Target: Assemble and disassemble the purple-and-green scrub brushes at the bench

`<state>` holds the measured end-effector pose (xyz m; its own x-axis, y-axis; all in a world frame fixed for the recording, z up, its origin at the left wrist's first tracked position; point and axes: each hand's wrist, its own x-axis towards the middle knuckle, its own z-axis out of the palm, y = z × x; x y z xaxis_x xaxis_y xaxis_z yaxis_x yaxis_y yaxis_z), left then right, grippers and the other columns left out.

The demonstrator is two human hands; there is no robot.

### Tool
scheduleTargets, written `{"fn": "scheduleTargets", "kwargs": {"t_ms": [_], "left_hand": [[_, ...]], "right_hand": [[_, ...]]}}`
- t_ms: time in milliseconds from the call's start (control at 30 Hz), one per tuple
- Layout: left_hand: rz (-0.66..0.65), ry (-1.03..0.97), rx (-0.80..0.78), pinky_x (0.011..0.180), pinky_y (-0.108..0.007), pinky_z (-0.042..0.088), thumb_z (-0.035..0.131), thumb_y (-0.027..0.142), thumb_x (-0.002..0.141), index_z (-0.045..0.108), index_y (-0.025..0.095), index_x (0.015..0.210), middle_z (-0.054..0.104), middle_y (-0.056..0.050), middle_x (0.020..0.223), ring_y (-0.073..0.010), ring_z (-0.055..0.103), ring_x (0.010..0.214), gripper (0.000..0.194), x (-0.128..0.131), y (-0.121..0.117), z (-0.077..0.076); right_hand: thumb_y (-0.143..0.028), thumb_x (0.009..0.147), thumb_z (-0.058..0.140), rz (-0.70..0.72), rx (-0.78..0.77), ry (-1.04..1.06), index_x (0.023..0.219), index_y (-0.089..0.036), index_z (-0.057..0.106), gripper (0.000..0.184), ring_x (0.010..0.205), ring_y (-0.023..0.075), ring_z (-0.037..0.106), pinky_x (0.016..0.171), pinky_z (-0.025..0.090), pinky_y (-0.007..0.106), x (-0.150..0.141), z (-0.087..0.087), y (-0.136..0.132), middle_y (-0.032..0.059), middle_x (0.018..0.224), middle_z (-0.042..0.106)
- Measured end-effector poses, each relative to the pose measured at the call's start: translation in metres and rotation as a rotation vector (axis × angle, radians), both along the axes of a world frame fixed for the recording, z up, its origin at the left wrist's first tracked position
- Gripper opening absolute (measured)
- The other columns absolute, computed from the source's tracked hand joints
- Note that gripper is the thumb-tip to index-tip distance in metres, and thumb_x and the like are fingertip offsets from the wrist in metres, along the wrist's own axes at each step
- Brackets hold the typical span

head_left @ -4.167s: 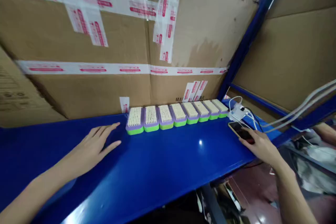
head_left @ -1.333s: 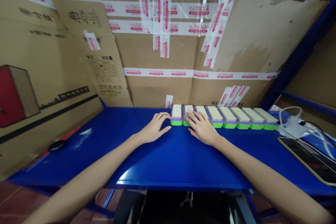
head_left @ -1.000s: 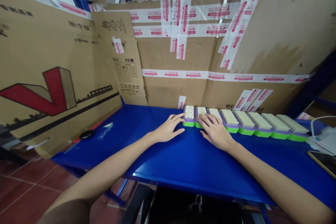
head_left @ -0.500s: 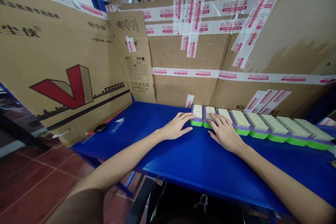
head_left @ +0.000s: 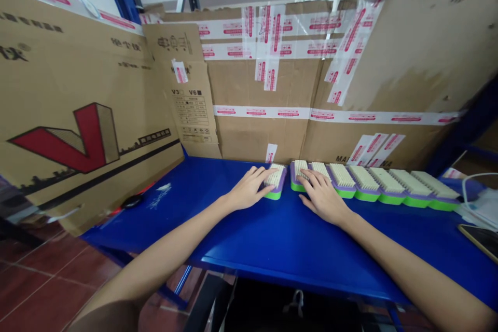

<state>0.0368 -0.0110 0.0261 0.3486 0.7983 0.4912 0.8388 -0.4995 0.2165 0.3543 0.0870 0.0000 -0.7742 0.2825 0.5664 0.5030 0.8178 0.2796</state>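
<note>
Several scrub brushes with cream bristles, purple bodies and green bases lie bristles up along the back of the blue table. The leftmost brush stands apart from the others, slightly turned. My left hand is closed around its left and front, fingers on the bristles and thumb near the green base. A gap separates it from the first brush of the row. My right hand lies with fingers spread over the bristles of that brush and its neighbour, partly covering both. Its thumb points left, in front of the row.
Taped cardboard panels wall off the back and left of the blue table. A phone and a white cable lie at the right end. A dark object sits near the left edge.
The leftmost brush has been drawn left and turned by my left hand, opening a gap from the row. My right hand stays over the row. The view has shifted to the right.
</note>
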Motion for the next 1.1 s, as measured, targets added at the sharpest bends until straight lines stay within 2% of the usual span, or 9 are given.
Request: {"fn": "scheduleTargets", "kwargs": {"t_ms": [167,267,400,467,567,733,833,967,1100], "left_hand": [[0.056,0.030,0.067,0.107,-0.053,0.053,0.055,0.055,0.116,0.078,0.032,0.145,0.066,-0.010,0.119,-0.0300,0.060,0.110,0.043,-0.015,0.008,-0.002],[0.053,-0.015,0.093,0.113,-0.056,0.053,0.066,0.058,0.111,0.080,0.030,0.137,0.065,-0.011,0.133,-0.0310,0.063,0.119,0.042,-0.020,0.013,-0.006],[0.039,-0.076,0.118,0.119,-0.061,0.055,0.083,0.066,0.096,0.071,0.026,0.138,0.059,-0.014,0.152,-0.0369,0.063,0.135,0.059,-0.013,0.014,-0.016],[0.014,-0.091,0.101,0.123,-0.063,0.054,0.085,0.057,0.096,0.062,0.025,0.147,0.057,-0.016,0.158,-0.0385,0.061,0.142,0.064,-0.006,0.013,-0.020],[-0.065,-0.094,0.071,0.130,-0.062,0.050,0.074,0.028,0.097,0.051,0.027,0.158,0.053,-0.015,0.166,-0.0364,0.058,0.151,0.065,-0.005,0.013,-0.020],[-0.067,-0.060,0.036,0.134,-0.067,0.045,0.058,0.009,0.089,0.051,0.026,0.158,0.056,-0.015,0.166,-0.0348,0.054,0.157,0.072,-0.030,0.019,-0.016],[0.011,-0.046,0.029,0.133,-0.066,0.045,0.064,0.017,0.093,0.053,0.024,0.159,0.056,-0.015,0.167,-0.0364,0.055,0.156,0.067,-0.041,0.023,-0.016],[0.114,-0.024,0.009,0.129,-0.063,0.047,0.080,0.052,0.098,0.045,0.027,0.169,0.057,-0.016,0.170,-0.0403,0.058,0.154,0.083,-0.042,0.028,-0.018],[0.252,-0.012,-0.059,0.113,-0.061,0.058,0.084,0.068,0.095,0.054,0.028,0.164,0.075,-0.015,0.144,-0.0422,0.073,0.131,0.086,-0.042,0.030,-0.019]], "right_hand": [[-0.031,0.112,0.059,-0.004,-0.027,0.017,0.165,-0.018,0.050,0.056,0.152,0.0463,0.056,0.120,0.052,0.066,0.002,-0.001,0.000,0.0252,0.165,0.060],[-0.031,0.112,0.061,-0.005,-0.034,0.025,0.165,-0.018,0.050,0.055,0.153,0.0466,0.056,0.120,0.053,0.066,0.002,-0.001,0.000,0.0248,0.166,0.059],[-0.031,0.111,0.062,0.002,-0.030,0.028,0.163,-0.018,0.052,0.054,0.153,0.0466,0.055,0.121,0.053,0.066,0.002,0.000,0.000,0.0250,0.166,0.059],[-0.030,0.110,0.063,0.001,-0.027,0.036,0.163,-0.017,0.052,0.055,0.154,0.0469,0.055,0.121,0.052,0.066,0.002,0.000,-0.001,0.0255,0.166,0.059],[-0.030,0.110,0.063,-0.003,-0.023,0.050,0.163,-0.017,0.051,0.056,0.153,0.0468,0.055,0.121,0.052,0.066,0.002,0.001,-0.002,0.0256,0.165,0.060],[-0.031,0.111,0.061,-0.020,-0.013,0.048,0.161,-0.018,0.053,0.052,0.153,0.0457,0.054,0.122,0.051,0.064,0.003,0.004,-0.005,0.0240,0.164,0.060],[-0.032,0.112,0.061,-0.036,-0.013,0.055,0.161,-0.018,0.054,0.052,0.153,0.0457,0.054,0.122,0.050,0.063,0.005,0.006,-0.005,0.0235,0.165,0.059],[-0.033,0.112,0.060,-0.036,-0.007,0.052,0.165,-0.018,0.051,0.056,0.154,0.0456,0.053,0.121,0.050,0.063,0.006,0.006,-0.005,0.0240,0.166,0.059],[-0.033,0.112,0.059,-0.043,-0.002,0.056,0.165,-0.018,0.050,0.056,0.155,0.0455,0.052,0.124,0.047,0.063,0.005,0.005,-0.006,0.0235,0.166,0.059]]}}
